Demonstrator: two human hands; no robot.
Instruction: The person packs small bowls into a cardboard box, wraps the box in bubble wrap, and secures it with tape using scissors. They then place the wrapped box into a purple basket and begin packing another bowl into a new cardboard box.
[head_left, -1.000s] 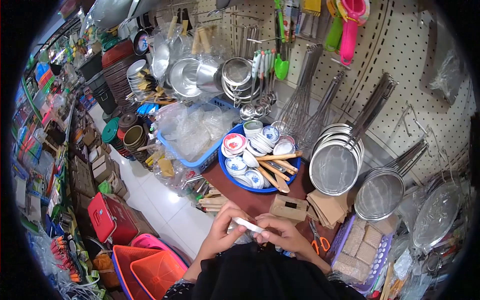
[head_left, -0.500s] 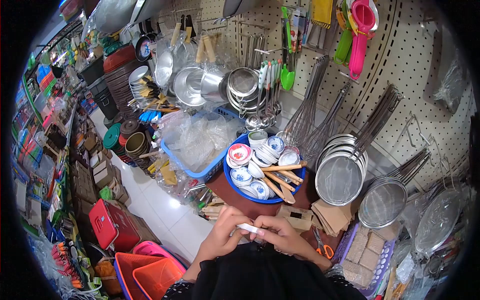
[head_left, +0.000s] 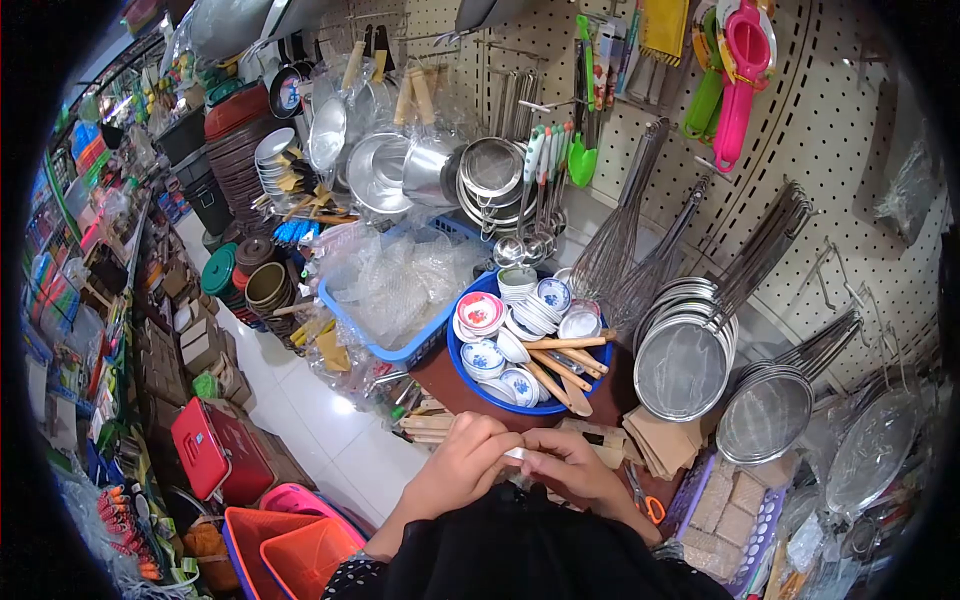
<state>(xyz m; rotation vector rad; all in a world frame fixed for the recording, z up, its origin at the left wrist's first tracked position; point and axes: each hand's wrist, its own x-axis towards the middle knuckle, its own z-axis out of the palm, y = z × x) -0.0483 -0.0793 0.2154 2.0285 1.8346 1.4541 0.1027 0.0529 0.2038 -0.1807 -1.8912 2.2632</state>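
Observation:
Close to my body, both hands meet around a small white strip-like piece (head_left: 516,453), mostly covered by fingers; its kind is not clear. My left hand (head_left: 466,462) is closed, its fingertips pinching the piece from one side. From the other side my right hand (head_left: 573,466) pinches it too, thumb below and fingers curled above. Just beyond the hands stands a blue tub (head_left: 455,365) with small patterned bowls (head_left: 482,355) and wooden-handled utensils (head_left: 562,362). Brown cardboard pieces (head_left: 663,440) and orange-handled scissors (head_left: 654,509) lie beside my right hand.
A blue basket (head_left: 400,352) with clear plastic wrap stands left of the tub. Strainers (head_left: 682,370) and whisks (head_left: 610,240) hang from the pegboard. A purple basket (head_left: 755,545) holds wrapped brown blocks at right. Orange bins (head_left: 310,560) and a red case (head_left: 220,450) sit at lower left.
My left fingers have come over the white piece, so less of it shows. My hands have drawn closer together around it. The camera view has shifted slightly.

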